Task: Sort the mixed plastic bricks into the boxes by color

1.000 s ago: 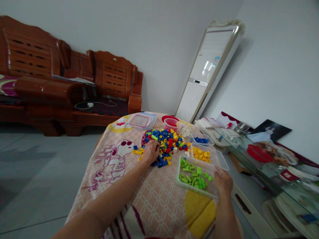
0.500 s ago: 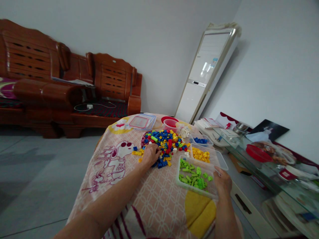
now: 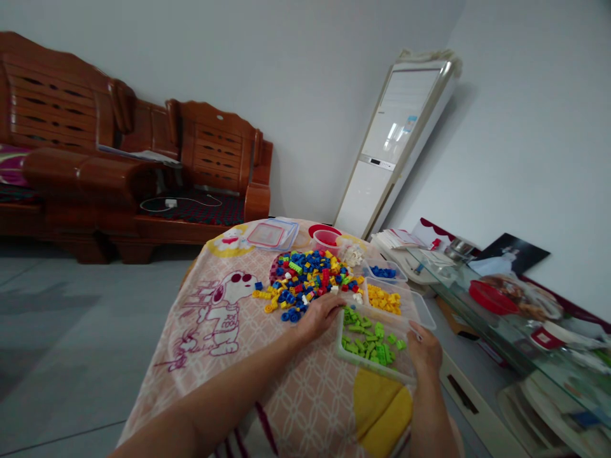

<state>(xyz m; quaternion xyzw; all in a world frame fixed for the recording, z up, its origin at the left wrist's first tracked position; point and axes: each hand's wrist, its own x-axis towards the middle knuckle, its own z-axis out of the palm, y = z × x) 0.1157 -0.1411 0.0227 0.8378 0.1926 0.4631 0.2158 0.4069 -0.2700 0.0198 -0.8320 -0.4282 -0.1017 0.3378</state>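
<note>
My left hand is at the left corner of a clear plastic container that holds green toy bricks. Its fingers are pressed together, and what they hold, if anything, is hidden. With my right hand I grip the container's right rim, fingers closed on it. Just beyond my left hand lies a mixed pile of toy bricks in blue, yellow, red, white and green.
Behind the green bricks stand a container of yellow bricks and one of blue bricks. White bricks lie beside a round tub. Flat lids rest at the table's far edge. A cluttered glass stand is at right.
My left hand has moved right, from the mixed pile to the left edge of the green-brick container. My right hand stays on the container's rim.
</note>
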